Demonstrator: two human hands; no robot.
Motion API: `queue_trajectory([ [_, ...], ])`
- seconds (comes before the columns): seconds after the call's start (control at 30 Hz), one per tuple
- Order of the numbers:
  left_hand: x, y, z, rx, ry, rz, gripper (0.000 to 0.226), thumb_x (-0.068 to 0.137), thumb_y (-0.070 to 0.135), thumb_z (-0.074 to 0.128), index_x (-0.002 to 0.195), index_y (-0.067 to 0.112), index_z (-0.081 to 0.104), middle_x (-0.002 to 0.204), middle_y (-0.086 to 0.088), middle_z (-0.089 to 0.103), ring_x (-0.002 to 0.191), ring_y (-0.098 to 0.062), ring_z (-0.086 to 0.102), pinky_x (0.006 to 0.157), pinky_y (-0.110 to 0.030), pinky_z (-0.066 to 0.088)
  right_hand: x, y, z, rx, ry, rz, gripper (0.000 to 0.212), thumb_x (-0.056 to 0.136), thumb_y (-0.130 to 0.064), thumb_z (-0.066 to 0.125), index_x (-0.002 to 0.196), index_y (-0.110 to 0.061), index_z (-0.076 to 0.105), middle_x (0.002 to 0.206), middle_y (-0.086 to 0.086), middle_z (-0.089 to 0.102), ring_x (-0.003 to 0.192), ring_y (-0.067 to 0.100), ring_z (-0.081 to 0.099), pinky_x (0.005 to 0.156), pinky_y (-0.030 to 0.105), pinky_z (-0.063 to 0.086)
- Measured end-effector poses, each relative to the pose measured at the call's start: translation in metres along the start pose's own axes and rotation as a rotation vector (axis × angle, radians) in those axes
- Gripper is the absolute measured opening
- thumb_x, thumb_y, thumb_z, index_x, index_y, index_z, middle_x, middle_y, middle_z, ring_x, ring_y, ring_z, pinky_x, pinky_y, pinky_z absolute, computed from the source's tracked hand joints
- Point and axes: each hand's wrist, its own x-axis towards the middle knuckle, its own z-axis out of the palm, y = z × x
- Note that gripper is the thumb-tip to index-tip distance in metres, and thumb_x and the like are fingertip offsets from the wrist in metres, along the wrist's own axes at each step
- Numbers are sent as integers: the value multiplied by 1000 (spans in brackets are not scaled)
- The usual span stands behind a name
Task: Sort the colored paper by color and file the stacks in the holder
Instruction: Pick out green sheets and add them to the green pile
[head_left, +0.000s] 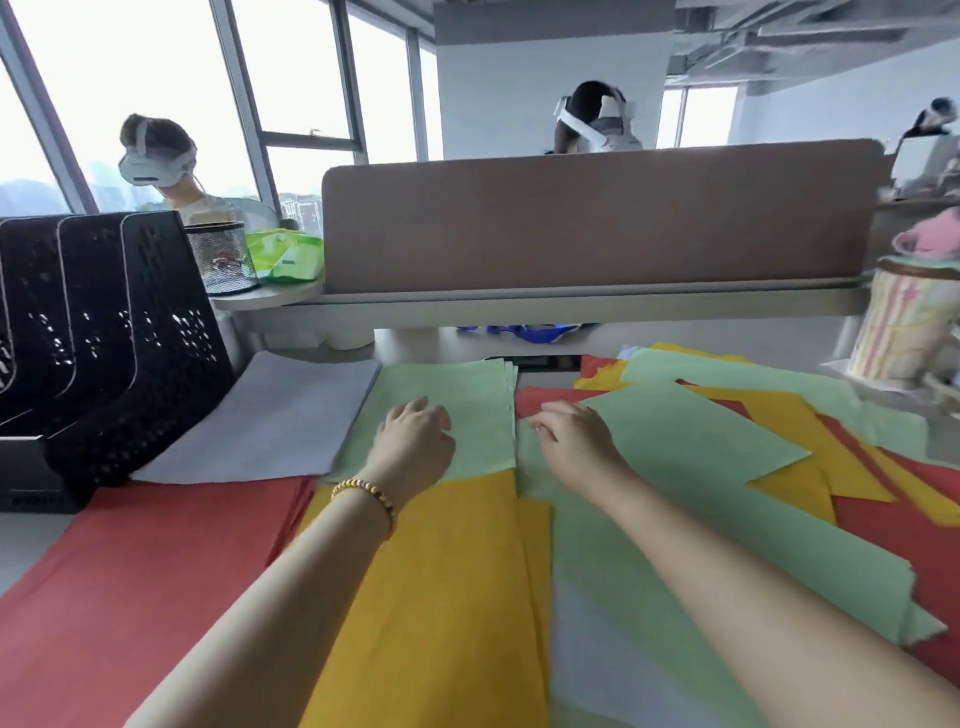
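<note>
Sorted piles lie in front of me: a green stack (467, 395), a yellow stack (447, 582) below it, a red stack (145, 561) at the left and a lavender stack (270, 415) behind the red. My left hand (415, 431) rests flat on the green stack, fingers apart. My right hand (571, 431) sits at that stack's right edge, fingers curled on the edge of a loose green sheet (691, 441). Mixed green, yellow and red sheets (857, 483) are spread unsorted to the right. The black perforated file holder (119, 332) stands at the far left.
A brown desk divider (597, 218) with a shelf runs across the back. A mesh cup (221, 254) and a green packet (283, 254) sit on a round ledge. A striped container (904, 327) stands at the right. People with headsets sit beyond.
</note>
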Motion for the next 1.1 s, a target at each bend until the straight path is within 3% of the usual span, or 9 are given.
queue_trajectory([
  [0.1,-15,62,22,-133,-48,92,28,90,9,41,111,9,60,126,-6,53,121,-25,45,96,-29,36,-29,51,-35,-4,23,217,32,95,-12,39,116,-9,63,126,11,58,118,30,48,96,33,41],
  [0.27,-41,144,63,-214,-174,124,39,93,19,41,131,11,46,137,-10,44,123,-28,44,101,-34,39,-67,111,-79,-59,-16,476,36,96,-24,42,126,-6,52,132,14,51,122,32,47,97,36,42],
  [0.37,-53,166,87,-55,-226,67,51,96,40,33,141,16,30,150,-13,27,140,-29,21,114,-49,17,-79,124,-88,2,-90,541,47,94,-42,46,129,-10,50,132,8,52,120,29,50,91,33,44],
  [0.43,-57,170,94,16,-225,72,61,96,49,27,148,19,17,157,-10,13,145,-28,6,116,-52,5,-82,131,-89,-6,-95,543,29,91,-48,49,95,-22,59,96,3,59,95,26,57,67,31,39],
  [0.47,-57,171,95,22,-222,97,64,95,52,27,149,20,13,158,-7,11,146,-27,5,116,-51,4,-84,133,-90,6,-82,548,30,90,-48,50,70,-25,49,72,0,50,76,24,52,57,30,29],
  [0.53,-58,171,93,23,-234,161,69,94,56,30,150,22,8,158,-3,10,146,-24,4,116,-49,4,-86,135,-93,68,-89,539,49,88,-41,55,56,-22,24,54,-3,27,53,20,33,51,30,14],
  [0.63,-59,170,91,8,-264,231,74,92,58,33,151,25,4,159,0,9,146,-22,3,117,-46,2,-88,139,-100,192,-146,498,47,86,-28,61,57,-19,25,57,-2,22,51,16,22,52,31,10],
  [0.8,-62,176,91,-89,-259,304,73,93,54,38,151,24,5,157,1,17,146,-17,9,118,-42,4,-94,131,-113,273,-223,457,11,84,-18,62,90,-9,64,87,9,66,79,25,64,66,27,46],
  [1.1,-62,183,89,-441,-94,266,49,97,26,46,143,15,34,148,-5,36,136,-19,34,105,-19,24,-95,160,-111,184,22,576,20,88,-17,59,106,-10,62,108,15,66,96,30,63,73,29,44],
])
